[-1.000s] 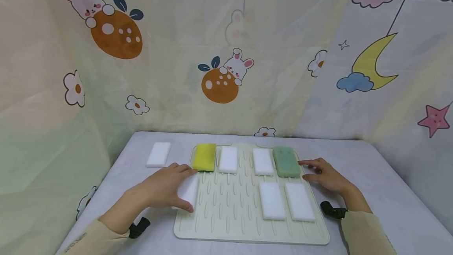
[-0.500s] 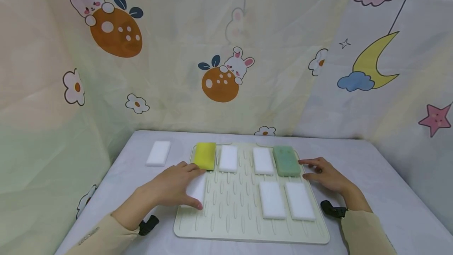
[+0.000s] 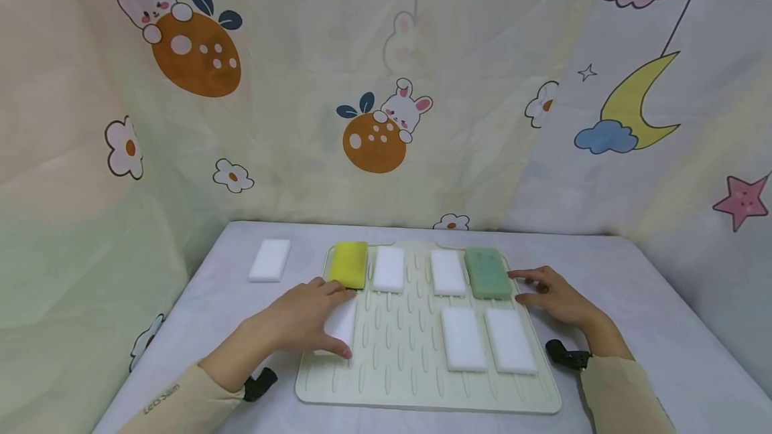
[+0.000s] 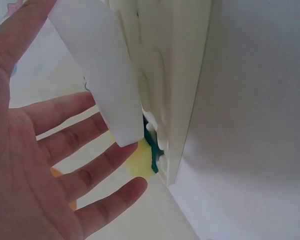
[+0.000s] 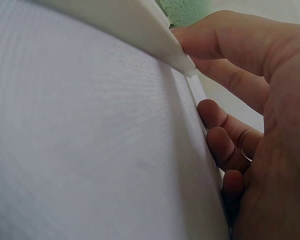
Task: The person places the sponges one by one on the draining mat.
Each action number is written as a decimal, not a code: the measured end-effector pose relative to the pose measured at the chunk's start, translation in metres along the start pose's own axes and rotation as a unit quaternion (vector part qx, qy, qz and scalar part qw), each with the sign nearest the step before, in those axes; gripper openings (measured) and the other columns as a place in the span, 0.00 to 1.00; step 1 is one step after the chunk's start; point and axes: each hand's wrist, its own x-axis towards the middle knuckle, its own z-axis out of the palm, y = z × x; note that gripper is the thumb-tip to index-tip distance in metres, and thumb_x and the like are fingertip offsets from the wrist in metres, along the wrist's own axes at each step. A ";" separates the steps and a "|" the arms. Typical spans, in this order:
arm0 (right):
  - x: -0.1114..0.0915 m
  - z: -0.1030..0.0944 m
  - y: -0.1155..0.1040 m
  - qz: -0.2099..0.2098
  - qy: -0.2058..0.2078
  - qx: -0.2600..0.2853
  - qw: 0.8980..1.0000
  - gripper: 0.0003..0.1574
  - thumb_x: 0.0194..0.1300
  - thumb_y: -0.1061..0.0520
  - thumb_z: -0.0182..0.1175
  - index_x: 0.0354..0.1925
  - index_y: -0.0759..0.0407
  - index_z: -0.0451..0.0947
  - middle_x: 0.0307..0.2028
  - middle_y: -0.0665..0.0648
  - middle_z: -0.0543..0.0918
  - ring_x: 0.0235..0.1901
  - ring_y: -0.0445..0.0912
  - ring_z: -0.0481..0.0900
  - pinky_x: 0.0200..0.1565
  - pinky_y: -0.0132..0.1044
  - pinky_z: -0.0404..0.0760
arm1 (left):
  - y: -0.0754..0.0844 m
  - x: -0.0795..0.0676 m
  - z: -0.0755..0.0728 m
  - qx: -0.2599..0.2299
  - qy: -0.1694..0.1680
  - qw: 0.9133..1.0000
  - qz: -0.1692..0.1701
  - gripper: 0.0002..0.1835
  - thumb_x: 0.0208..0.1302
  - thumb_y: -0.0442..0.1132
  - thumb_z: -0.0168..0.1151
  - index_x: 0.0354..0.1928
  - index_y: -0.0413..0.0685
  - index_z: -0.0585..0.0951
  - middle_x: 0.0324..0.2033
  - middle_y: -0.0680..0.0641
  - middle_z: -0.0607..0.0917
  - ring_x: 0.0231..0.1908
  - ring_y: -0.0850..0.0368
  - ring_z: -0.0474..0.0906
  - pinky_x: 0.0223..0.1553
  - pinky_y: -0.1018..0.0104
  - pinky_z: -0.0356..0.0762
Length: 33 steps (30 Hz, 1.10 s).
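My left hand [image 3: 304,317] holds a white sponge block [image 3: 342,321] by its ends, thumb at the near end and fingers at the far one. The block is over the left side of a cream ridged mat [image 3: 392,384], just in front of a yellow sponge [image 3: 348,264]. In the left wrist view the white block [image 4: 97,60] is tilted close over the mat's edge. My right hand [image 3: 557,299] touches the mat's right edge with thumb and index finger, beside a green sponge [image 3: 487,274]. Its other fingers are bent, as the right wrist view shows.
A white block [image 3: 388,270] and another white block [image 3: 448,273] lie along the mat's back. Two more, a left one [image 3: 463,340] and a right one [image 3: 510,341], lie at front right. One loose white block [image 3: 269,260] lies on the white-covered table [image 3: 633,300], left of the mat.
My left hand has moved right with the white sponge block, bringing it further over the mat, in front of the yellow sponge. The right hand has stayed in place.
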 end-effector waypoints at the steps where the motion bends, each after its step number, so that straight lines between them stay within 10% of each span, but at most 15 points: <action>1: 0.000 0.000 0.000 0.001 0.000 -0.002 1.000 0.36 0.65 0.45 0.71 0.69 0.51 0.78 0.59 0.65 0.72 0.52 0.53 0.69 0.48 0.42 0.69 | 0.001 0.000 0.000 0.001 0.001 1.000 0.002 0.57 0.43 0.77 0.73 0.73 0.53 0.74 0.67 0.48 0.77 0.60 0.48 0.75 0.59 0.48 0.78; 33: 0.000 0.000 0.000 0.005 -0.004 0.004 1.000 0.36 0.65 0.45 0.71 0.69 0.51 0.78 0.59 0.65 0.71 0.53 0.54 0.68 0.48 0.42 0.69 | 0.011 -0.001 0.011 0.023 0.004 1.000 0.009 0.61 0.39 0.77 0.76 0.73 0.48 0.73 0.64 0.48 0.78 0.61 0.47 0.74 0.58 0.48 0.79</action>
